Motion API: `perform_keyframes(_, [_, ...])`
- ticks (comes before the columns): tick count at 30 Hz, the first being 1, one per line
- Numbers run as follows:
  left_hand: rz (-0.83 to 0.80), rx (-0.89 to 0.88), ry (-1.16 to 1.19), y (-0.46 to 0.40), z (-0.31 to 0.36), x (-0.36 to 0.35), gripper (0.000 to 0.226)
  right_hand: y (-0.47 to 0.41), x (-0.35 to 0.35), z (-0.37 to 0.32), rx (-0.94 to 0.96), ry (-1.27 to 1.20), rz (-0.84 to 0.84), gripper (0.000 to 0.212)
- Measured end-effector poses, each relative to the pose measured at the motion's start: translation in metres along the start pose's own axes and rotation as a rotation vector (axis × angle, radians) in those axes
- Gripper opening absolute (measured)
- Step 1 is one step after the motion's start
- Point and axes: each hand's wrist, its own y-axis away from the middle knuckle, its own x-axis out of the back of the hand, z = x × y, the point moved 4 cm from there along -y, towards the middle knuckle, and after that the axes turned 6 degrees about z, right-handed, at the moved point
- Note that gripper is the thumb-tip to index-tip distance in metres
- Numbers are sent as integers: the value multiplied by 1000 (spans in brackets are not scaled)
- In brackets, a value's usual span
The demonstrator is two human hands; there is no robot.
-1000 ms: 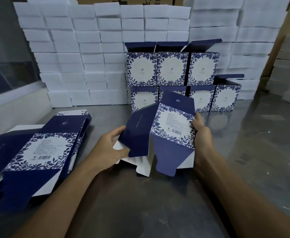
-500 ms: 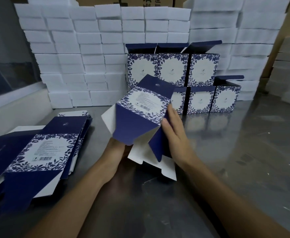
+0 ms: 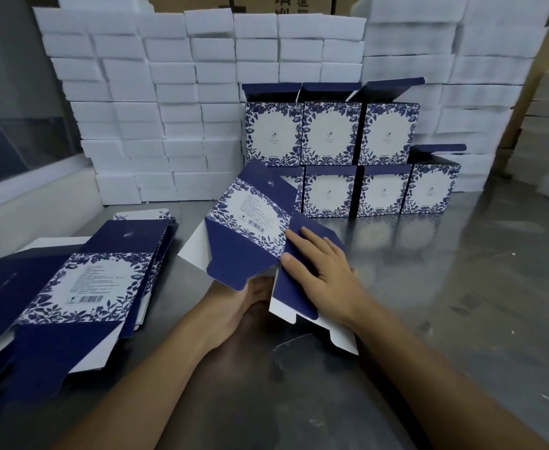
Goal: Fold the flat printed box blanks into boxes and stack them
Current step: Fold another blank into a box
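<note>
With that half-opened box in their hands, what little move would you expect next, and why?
Probably folding a bottom flap inward. The box blank is already opened into a tube and tilted, with its blue flaps loose toward the person. The right hand lies flat on one side panel; the left hand is underneath, mostly hidden. The finished boxes behind stand with closed bottoms.

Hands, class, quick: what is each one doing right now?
Left hand: under the half-folded box, fingers hidden; its grip cannot be told.
Right hand: open, fingers straight, pressing a blue side flap of the box.
</note>
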Motion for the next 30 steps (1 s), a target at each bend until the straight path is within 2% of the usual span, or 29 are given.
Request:
perform_keyframes(3, [45,-77,48,7,4,-6,41,4,0,-3,26,-8,-69,92])
perform_keyframes(7, [309,-294,-45,20,21,-7,20,10,-2,-13,162,-48,-133,114])
perform_keyframes(10, [351,-420,-113,25,32,-5,26,11,-1,-18,219,-94,-124,122])
perform_keyframes(13, [353,-457,-193,31,34,-7,23,12,-3,-19,257,-82,-121,120])
perform_keyframes(16, [257,-172,-227,17,14,-2,23,11,-1,-19,270,-123,-87,106])
perform_keyframes(18, [260,-91,-285,11,5,9,23,8,2,-17,274,-151,-36,88])
perform_keyframes(19, [309,-129,-331,9,5,14,24,8,4,-17,274,-172,-14,81])
perform_keyframes(20, [368,-254,-378,11,10,19,21,7,6,-17,276,-204,-1,79])
perform_keyframes(22, [485,-536,-478,23,28,17,11,9,7,-17,287,-293,-17,89])
perform_keyframes(24, [497,-683,-485,33,40,8,25,11,3,-18,298,-323,-79,105])
perform_keyframes(26, [487,-721,-413,35,44,5,51,10,0,-16,297,-307,-91,116])
perform_keyframes(27, [474,-728,-383,35,45,4,57,9,1,-15,297,-321,-58,113])
perform_keyframes(30, [471,-700,-328,30,43,11,35,2,8,-10,279,-415,77,79])
